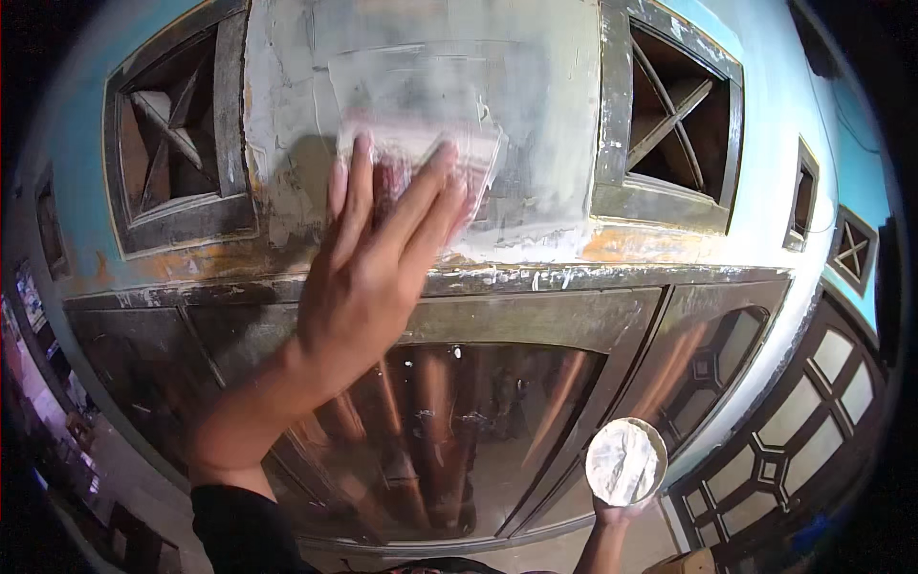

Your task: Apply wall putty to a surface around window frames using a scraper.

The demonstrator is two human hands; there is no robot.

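1. Left hand (359, 287) grips flat spreader (397, 172), blurred, apparently against grey-coated wall patch (545, 153) between vent frames (660, 203).
2. Right hand (620, 510) grasps round bowl (661, 457) of white paste (623, 464), lower right.
3. Risks: uneven pressure could gouge coat; tipping bowl could drop paste on glass (459, 440).

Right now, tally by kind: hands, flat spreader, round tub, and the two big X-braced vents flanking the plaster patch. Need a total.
Hands: 2 (left hand, right hand)
Flat spreader: 1
Round tub: 1
Big X-braced vents: 2 (left vent, right vent)
Total: 6
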